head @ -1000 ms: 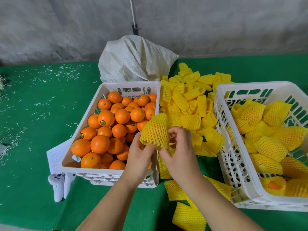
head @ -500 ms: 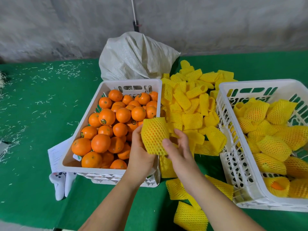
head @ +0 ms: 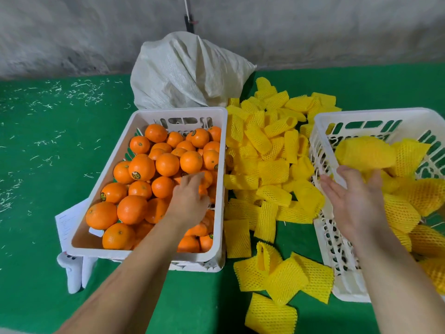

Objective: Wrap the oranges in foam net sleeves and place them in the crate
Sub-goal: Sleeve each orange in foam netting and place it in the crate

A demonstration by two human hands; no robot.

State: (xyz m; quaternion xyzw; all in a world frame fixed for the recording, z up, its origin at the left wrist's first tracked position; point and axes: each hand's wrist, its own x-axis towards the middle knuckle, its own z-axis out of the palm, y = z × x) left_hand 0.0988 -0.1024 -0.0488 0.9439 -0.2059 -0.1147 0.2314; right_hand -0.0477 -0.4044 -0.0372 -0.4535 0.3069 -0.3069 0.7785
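Observation:
The left white crate [head: 149, 251] is full of bare oranges [head: 142, 167]. My left hand [head: 190, 201] reaches into it palm down, its blurred fingers spread over the oranges near the crate's right wall and gripping nothing. The right white crate [head: 322, 131] holds several oranges wrapped in yellow foam net. My right hand [head: 354, 201] is over that crate's left wall, palm up, fingers straight, empty. A blurred wrapped orange [head: 366, 153] is just beyond its fingertips, above the wrapped pile and free of the hand.
A heap of loose yellow foam net sleeves [head: 267, 160] lies on the green table between the crates, with more [head: 284, 280] near the front. A white woven sack [head: 187, 73] stands behind the left crate. Paper [head: 66, 222] pokes out beneath that crate.
Both hands held the wrapped orange between the crates. My right hand has carried it over the right crate and let it go. My left hand has moved into the orange crate.

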